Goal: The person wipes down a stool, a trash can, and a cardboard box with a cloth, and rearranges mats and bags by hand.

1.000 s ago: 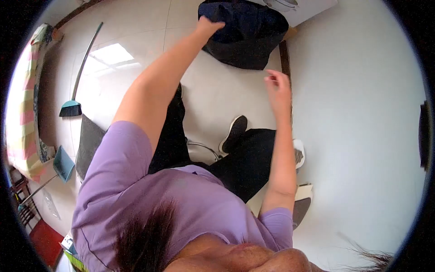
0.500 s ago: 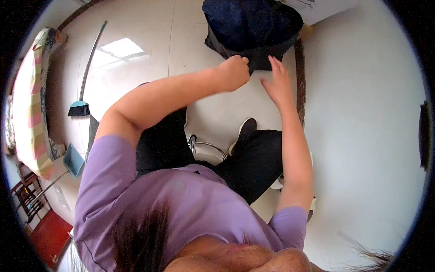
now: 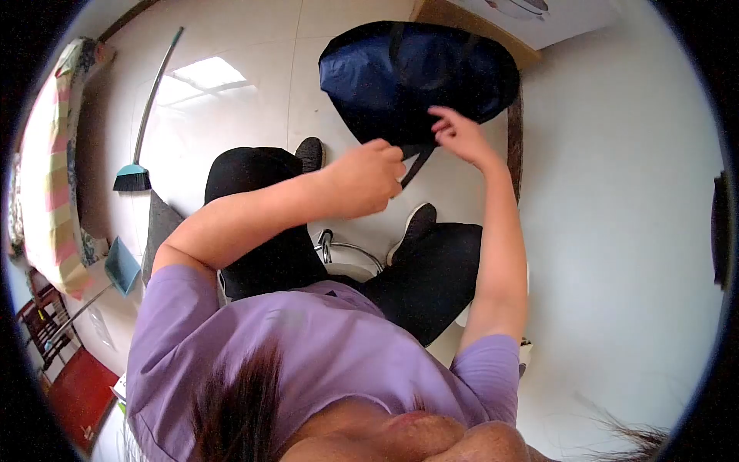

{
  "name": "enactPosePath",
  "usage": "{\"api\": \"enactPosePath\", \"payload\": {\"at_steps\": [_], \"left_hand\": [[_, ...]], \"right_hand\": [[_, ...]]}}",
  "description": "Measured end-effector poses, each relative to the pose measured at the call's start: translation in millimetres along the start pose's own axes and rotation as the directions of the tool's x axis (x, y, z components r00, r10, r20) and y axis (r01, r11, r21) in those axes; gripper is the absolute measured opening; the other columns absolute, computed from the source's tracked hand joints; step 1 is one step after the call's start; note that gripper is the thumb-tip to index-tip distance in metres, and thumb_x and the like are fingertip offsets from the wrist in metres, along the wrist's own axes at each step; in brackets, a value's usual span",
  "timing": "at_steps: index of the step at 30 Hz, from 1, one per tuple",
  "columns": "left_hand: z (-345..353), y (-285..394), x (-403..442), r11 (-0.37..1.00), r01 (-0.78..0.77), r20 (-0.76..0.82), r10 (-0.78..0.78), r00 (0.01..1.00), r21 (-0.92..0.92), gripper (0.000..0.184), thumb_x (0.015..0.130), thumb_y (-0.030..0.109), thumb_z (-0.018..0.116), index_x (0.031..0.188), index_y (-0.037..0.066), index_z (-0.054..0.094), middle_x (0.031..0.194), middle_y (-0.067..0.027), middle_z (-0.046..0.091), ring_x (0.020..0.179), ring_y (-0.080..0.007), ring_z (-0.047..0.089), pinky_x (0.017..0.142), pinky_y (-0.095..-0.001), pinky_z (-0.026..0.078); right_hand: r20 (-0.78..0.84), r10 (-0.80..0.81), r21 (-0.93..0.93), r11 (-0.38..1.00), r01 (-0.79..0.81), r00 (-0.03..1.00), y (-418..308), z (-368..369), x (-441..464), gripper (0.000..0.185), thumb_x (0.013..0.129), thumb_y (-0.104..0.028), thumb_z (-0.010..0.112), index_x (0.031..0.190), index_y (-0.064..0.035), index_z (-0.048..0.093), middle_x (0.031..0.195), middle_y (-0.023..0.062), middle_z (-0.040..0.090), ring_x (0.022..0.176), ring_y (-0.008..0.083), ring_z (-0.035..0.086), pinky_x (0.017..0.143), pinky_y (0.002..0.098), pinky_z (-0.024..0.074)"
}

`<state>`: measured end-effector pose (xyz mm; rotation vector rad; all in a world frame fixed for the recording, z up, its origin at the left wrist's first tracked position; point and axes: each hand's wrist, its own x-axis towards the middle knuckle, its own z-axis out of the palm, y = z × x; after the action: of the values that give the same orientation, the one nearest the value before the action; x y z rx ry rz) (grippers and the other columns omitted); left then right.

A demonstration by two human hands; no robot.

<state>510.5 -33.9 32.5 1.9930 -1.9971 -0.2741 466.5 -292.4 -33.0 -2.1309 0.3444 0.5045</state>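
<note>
A dark blue bag (image 3: 419, 73) with black straps sits on the floor in front of me. My left hand (image 3: 363, 179) is closed round a black strap (image 3: 416, 168) at the bag's near edge, and the strap stretches from the fist to the bag. At the bag's near right side hovers my right hand (image 3: 460, 137), fingers apart and partly bent, holding nothing. Whether its fingertips touch the fabric I cannot tell.
A white box (image 3: 570, 19) stands behind the bag, and a pale wall (image 3: 616, 192) runs along the right. On the left are a broom (image 3: 150, 115), a blue dustpan (image 3: 122, 266) and a bed with a striped cover (image 3: 58, 169). I sit with legs apart above a metal chair base (image 3: 350, 250).
The bag has come nearer and tilted so its top and straps show. My left hand moved toward me with the strap, while my right hand shifted left and slightly nearer.
</note>
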Motion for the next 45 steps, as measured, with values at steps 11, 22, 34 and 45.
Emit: {"api": "enactPosePath", "payload": {"at_steps": [11, 22, 34, 45], "left_hand": [[-1, 3, 8, 0.992, -0.053, -0.133, 0.038, 0.99, -0.111, 0.007, 0.062, 0.014, 0.06, 0.061, 0.007, 0.061, 0.082, -0.0055, 0.053, 0.089, -0.0222, 0.049, 0.08, -0.0333, 0.04], [33, 17, 12, 0.976, -0.059, 0.125, 0.087, 0.988, -0.21, 0.009, 0.071, 0.012, 0.06, 0.074, 0.004, 0.059, 0.089, -0.0101, 0.052, 0.081, -0.0291, 0.057, 0.072, -0.0406, 0.048], [7, -38, 7, 0.944, 0.326, -0.15, -0.329, 0.932, -0.045, 0.018, 0.078, 0.002, 0.051, 0.095, 0.004, 0.05, 0.101, -0.014, 0.046, 0.075, -0.0326, 0.06, 0.06, -0.0409, 0.052], [-2, -17, 23, 0.967, 0.172, -0.432, -0.238, 0.87, -0.186, 0.057, 0.055, -0.012, 0.061, 0.108, 0.006, 0.047, 0.117, -0.0136, 0.051, 0.102, -0.0344, 0.054, 0.088, -0.0412, 0.045]], "right_hand": [[-0.32, -0.587, -0.817, 0.569, 0.097, 0.744, -30, 24, 67, 0.041, 0.073, -0.02, 0.07, 0.108, -0.0063, 0.054, 0.111, 0.0121, 0.054, 0.111, 0.0269, 0.048, 0.101, 0.0467, 0.0318], [-0.249, -0.381, -0.872, 0.489, -0.035, 0.891, -49, -2, 62, 0.021, 0.082, -0.023, 0.06, 0.097, -0.0092, 0.062, 0.099, 0.0089, 0.063, 0.101, 0.0257, 0.056, 0.104, 0.0455, 0.0279], [-0.498, -0.35, 0.06, 0.899, 0.435, 0.793, -106, 50, -62, 0.02, 0.087, -0.023, 0.059, 0.09, -0.0036, 0.056, 0.074, 0.0108, 0.061, 0.065, 0.0185, 0.059, 0.061, 0.0312, 0.0463], [-0.494, -0.513, -0.235, 0.856, 0.46, 0.702, -70, 84, -69, 0.046, 0.07, -0.017, 0.066, 0.109, 0.0019, 0.049, 0.105, 0.0193, 0.056, 0.098, 0.0346, 0.054, 0.086, 0.0411, 0.0439]]}}
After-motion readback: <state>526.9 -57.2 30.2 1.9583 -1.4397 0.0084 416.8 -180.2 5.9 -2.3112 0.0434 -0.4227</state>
